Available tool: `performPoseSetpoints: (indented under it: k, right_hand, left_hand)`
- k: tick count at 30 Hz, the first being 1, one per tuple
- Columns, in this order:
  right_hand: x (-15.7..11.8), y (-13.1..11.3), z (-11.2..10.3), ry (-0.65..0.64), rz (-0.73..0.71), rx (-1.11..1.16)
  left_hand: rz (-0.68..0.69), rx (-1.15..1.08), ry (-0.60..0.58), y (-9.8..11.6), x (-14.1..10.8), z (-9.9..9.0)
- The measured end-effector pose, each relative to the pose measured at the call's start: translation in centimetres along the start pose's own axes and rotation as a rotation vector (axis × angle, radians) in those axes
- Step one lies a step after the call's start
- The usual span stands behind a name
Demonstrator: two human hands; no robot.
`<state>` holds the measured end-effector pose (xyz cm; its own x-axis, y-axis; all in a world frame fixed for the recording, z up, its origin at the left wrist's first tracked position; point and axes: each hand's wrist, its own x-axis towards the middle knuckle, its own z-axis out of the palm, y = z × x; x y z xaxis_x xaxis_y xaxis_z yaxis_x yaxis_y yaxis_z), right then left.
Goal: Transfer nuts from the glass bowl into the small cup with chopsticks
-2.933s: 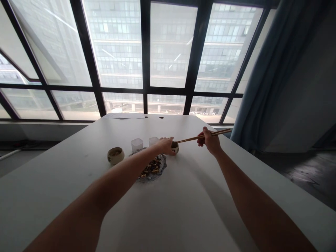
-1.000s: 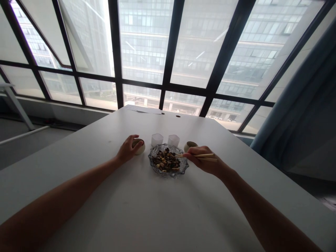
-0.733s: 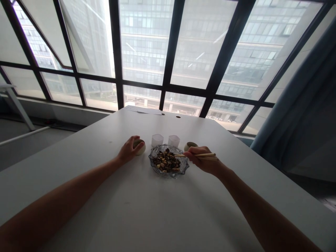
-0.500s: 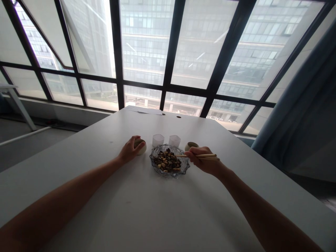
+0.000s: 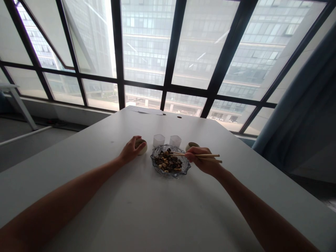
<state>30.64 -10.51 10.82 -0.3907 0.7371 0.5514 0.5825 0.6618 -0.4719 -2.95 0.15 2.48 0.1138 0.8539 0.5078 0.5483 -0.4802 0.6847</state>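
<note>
A clear glass bowl with a scalloped rim stands on the white table, holding a heap of mixed nuts and dark seeds. My right hand grips a pair of wooden chopsticks, whose tips reach over the heap at the bowl's back. To the left, my left hand is wrapped round a small pale round cup. A similar round cup stands just behind my right hand, which partly hides it.
Two white translucent cups, a left one and a right one, stand right behind the glass bowl. White papers lie at the far edge of the table, before the windows. A blue curtain hangs at the right.
The chopstick tips have moved a little left and farther over the heap, and their rear ends are spread wider. My left hand stays on its cup.
</note>
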Motion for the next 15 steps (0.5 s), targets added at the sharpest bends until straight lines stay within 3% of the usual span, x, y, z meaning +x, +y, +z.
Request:
performPoseSetpoints:
  k: [5,11,15]
  right_hand:
    - [-0.23,0.06,-0.48,0.073,0.049,-0.035]
    - [-0.17,0.20,-0.08,-0.016,-0.012,-0.059]
    - [-0.23,0.16,-0.04,-0.003,0.010,-0.063]
  left_hand:
    - [-0.001,0.000,0.006,0.01,-0.01,0.05]
    - [0.002,0.005,0.003,0.05,-0.04,-0.01]
    - [0.000,0.013,0.007,0.17,-0.06,-0.07]
